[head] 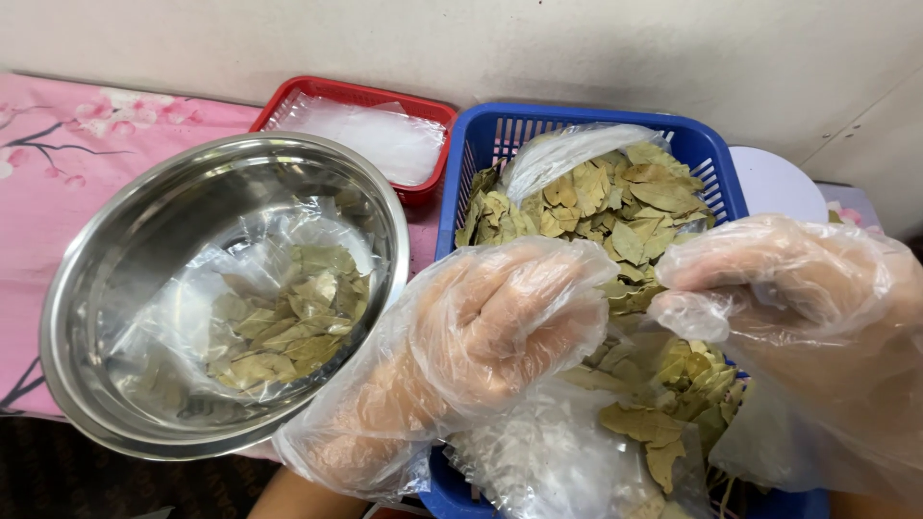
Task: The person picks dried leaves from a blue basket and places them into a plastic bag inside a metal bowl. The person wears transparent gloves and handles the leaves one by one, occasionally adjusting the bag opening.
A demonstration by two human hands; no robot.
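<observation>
Left hand (pixel 481 327) and right hand (pixel 798 288), both gloved, fisted over dried bay leaves (pixel 625 211) in blue basket (pixel 471 154); grip contents unclear. Steel bowl (pixel 106 259) left of left hand, nearer it.

A plain off-white plaster wall (pixel 577 48) rises directly behind a pink tablecloth printed with dark branches and pale blossoms (pixel 58 144), evenly lit, with dark floor below it.
</observation>
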